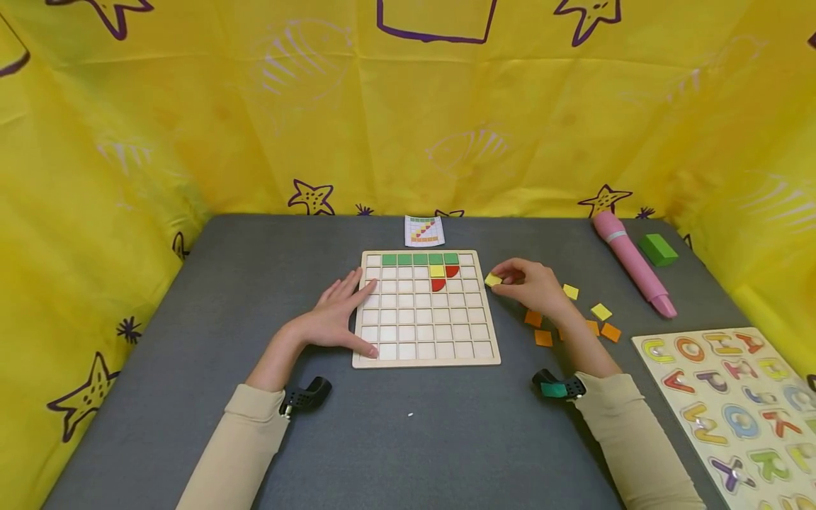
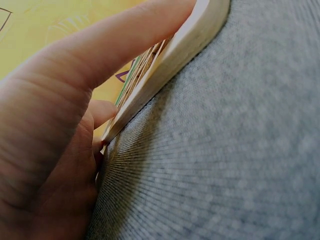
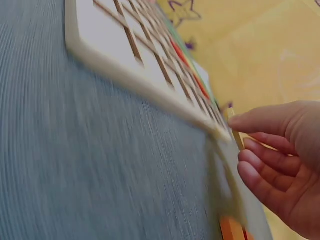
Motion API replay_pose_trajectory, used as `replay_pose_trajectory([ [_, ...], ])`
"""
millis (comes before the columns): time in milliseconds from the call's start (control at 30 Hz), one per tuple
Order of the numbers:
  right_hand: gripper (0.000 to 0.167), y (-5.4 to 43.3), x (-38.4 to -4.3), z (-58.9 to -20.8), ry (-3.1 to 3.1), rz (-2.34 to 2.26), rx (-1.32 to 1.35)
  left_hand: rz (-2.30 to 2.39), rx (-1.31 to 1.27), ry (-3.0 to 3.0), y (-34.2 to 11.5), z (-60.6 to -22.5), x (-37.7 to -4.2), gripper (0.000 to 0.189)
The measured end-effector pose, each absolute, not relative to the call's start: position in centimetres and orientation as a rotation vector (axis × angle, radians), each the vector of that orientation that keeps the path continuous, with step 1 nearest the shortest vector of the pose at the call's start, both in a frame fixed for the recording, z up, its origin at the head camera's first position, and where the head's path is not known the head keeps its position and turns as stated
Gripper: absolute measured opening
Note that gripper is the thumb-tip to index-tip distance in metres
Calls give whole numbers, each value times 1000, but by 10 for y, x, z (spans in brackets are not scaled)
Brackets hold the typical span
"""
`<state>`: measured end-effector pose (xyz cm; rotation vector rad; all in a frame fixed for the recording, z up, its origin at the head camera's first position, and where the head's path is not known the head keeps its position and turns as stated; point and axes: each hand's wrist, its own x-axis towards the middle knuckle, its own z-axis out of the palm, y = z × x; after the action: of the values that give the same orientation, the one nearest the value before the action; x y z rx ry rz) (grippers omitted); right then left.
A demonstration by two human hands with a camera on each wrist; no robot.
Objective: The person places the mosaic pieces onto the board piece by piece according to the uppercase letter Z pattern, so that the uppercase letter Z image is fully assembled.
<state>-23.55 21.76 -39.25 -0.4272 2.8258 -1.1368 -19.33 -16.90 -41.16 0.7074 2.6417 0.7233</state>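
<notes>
A wooden grid board lies in the middle of the table. Green square tiles line its top row, with a yellow tile and two red quarter-round tiles below them. My left hand rests on the board's left edge, fingers spread and thumb on the lower left corner. Just off the board's right edge, my right hand pinches a yellow square tile between thumb and fingers. In the right wrist view that tile shows edge-on.
Behind the board lies a small pattern card. Loose orange tiles and yellow tiles are scattered around my right forearm. Farther right are a pink marker-shaped object, a green block and a letter puzzle board. A yellow curtain encloses the table.
</notes>
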Motion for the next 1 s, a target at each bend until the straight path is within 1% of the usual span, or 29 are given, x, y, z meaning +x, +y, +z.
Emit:
replay_pose_trajectory([
  [233,31,181,-240,-396,2726,-1231,-438,717,698,2642,-170,-412,-193,127],
  [400,27,158,-243,-402,2664,-1297,-459,708,703,2644,-170,-414,-194,128],
  [533,23,141,-244,-404,2629,-1316,-532,702,706,2644,-170,-415,-195,128],
  [733,17,121,-245,-402,2651,-1247,-734,711,696,2641,-170,-415,-195,128],
  [867,16,113,-246,-401,2686,-1174,-842,703,697,2646,-170,-415,-195,127],
  [1000,17,110,-245,-402,2703,-1150,-861,701,697,2648,-170,-414,-194,127],
])
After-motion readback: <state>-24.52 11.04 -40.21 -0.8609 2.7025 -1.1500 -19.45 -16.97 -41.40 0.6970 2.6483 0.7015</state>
